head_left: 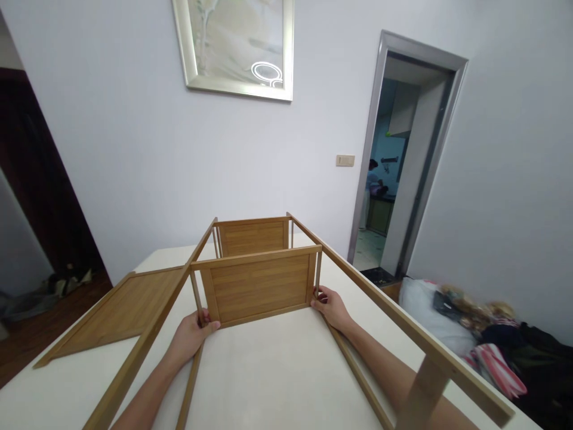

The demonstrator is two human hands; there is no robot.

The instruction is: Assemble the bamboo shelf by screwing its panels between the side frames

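A bamboo shelf frame lies on a white table (268, 370). Two long side rails (380, 304) run toward me, with two upright bamboo panels between them. My left hand (193, 331) grips the lower left corner of the nearer panel (259, 285), thumb on its face. At the panel's lower right corner, my right hand (330, 306) is closed on the edge. The farther panel (252, 236) stands behind it, untouched.
A loose bamboo board (120, 310) lies flat on the table at the left. A framed picture (237, 45) hangs on the wall. An open doorway (398, 161) at the right shows a person in another room. Bags and clothes (474, 334) are piled at the right.
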